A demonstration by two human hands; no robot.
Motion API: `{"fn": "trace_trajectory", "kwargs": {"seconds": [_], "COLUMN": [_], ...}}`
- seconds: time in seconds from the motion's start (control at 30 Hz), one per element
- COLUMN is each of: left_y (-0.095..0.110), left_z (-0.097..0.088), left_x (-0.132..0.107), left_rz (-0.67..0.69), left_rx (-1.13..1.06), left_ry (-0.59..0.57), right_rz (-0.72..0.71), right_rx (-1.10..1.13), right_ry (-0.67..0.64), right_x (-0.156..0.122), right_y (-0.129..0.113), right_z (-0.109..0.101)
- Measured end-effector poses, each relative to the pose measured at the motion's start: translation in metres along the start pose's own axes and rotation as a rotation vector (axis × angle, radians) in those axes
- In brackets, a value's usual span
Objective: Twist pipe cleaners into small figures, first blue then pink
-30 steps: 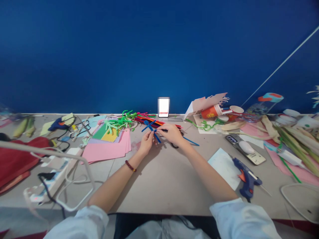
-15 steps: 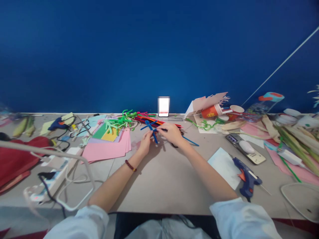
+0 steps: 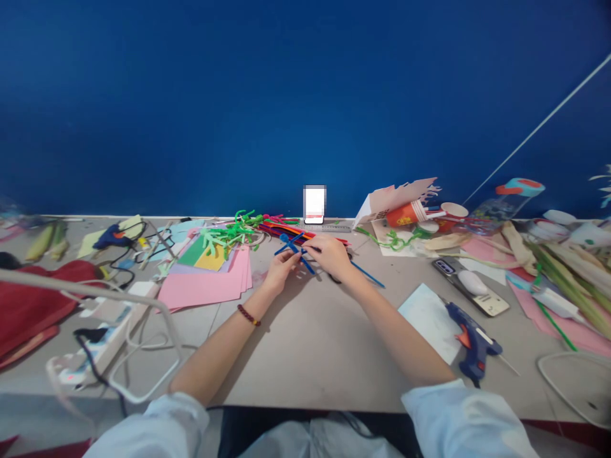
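Observation:
Both hands meet over the table's middle, far from me. My left hand pinches a blue pipe-cleaner figure whose crossed stems stick up and out between the hands. My right hand is closed on the same blue pipe cleaner from the right; a long blue tail trails past the right wrist onto the table. A bead bracelet circles my left wrist. Just behind the hands lies a bundle of coloured pipe cleaners.
Pink and coloured paper sheets with green pipe-cleaner shapes lie left of the hands. A blue glue gun and white sheet sit at right, a phone beyond. Power strip and cables are at left; red cups at back.
The blue pipe-cleaner figure has turned slightly between my fingers, and both hands shifted a little; everything else on the table stays put.

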State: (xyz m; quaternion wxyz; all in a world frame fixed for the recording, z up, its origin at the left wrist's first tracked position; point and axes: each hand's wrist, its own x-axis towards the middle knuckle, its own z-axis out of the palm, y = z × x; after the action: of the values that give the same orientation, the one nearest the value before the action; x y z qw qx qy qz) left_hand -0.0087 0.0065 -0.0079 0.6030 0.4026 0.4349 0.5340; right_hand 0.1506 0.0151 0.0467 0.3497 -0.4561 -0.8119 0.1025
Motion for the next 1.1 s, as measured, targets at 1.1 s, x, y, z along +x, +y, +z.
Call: {"fn": "trace_trajectory", "kwargs": {"seconds": [1.1], "left_y": [0.011], "left_z": [0.005], "left_x": [-0.002], "left_rz": [-0.167], "left_rx": [-0.417], "left_ry": [0.092], "right_rz": [0.072], "right_rx": [0.323], "right_ry": [-0.101], "right_x": [0.001], "right_y": [0.009], "right_z": [0.004]}}
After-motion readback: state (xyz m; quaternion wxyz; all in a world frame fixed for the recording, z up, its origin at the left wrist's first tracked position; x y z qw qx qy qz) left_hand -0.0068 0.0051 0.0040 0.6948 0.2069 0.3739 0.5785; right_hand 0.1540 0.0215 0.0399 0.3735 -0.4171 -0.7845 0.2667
